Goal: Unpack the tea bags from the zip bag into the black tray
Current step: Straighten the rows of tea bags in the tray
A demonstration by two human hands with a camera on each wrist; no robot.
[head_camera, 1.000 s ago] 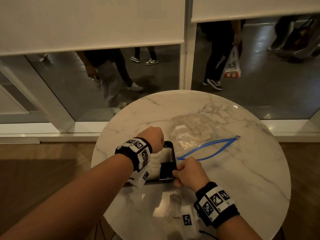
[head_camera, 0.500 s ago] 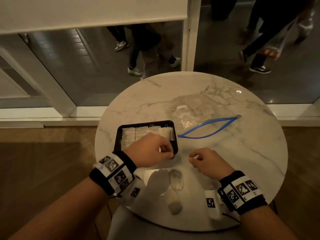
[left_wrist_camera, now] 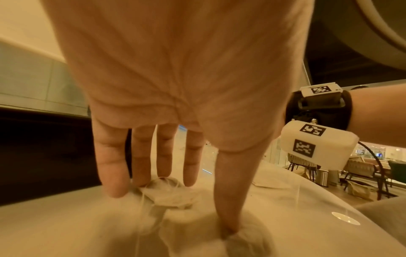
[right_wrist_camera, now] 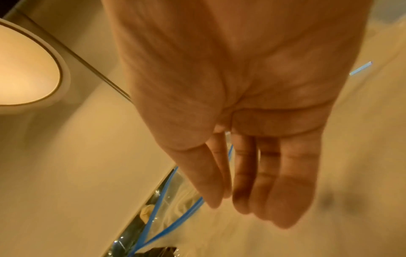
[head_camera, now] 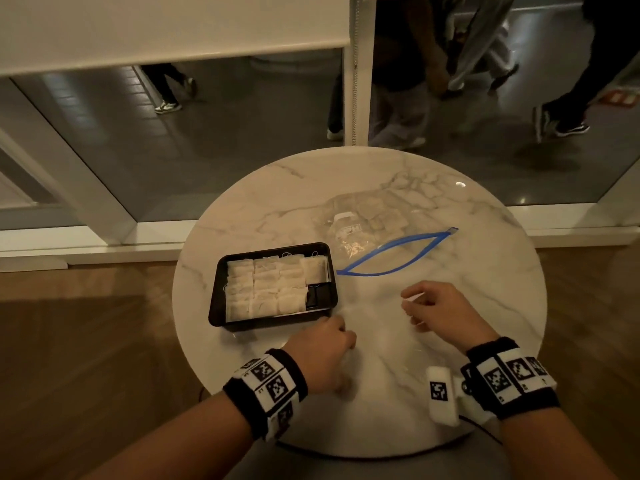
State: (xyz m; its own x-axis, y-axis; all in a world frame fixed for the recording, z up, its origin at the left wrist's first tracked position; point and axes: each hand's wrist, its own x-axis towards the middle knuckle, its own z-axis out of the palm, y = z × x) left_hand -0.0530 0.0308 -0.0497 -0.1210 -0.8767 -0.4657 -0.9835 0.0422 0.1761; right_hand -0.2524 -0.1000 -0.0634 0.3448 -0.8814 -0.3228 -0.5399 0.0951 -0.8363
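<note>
Mostly, the white paper tea bags [head_camera: 266,289] lie in rows in the black rectangular plastic tray [head_camera: 216,292] on the round marble table [head_camera: 485,306] (one corner bare). Just right, the clear zip bag with blue seal [head_camera: 370,230] lies open. Nearer, the left hand [head_camera: 320,355] and right hand [head_camera: 440,313] are relaxed, grasping nothing.

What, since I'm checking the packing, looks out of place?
Only the black tray: its tea bags sit in tidy rows, but the near right corner is bare. The zip bag lies open, seemingly not yet empty.
</note>
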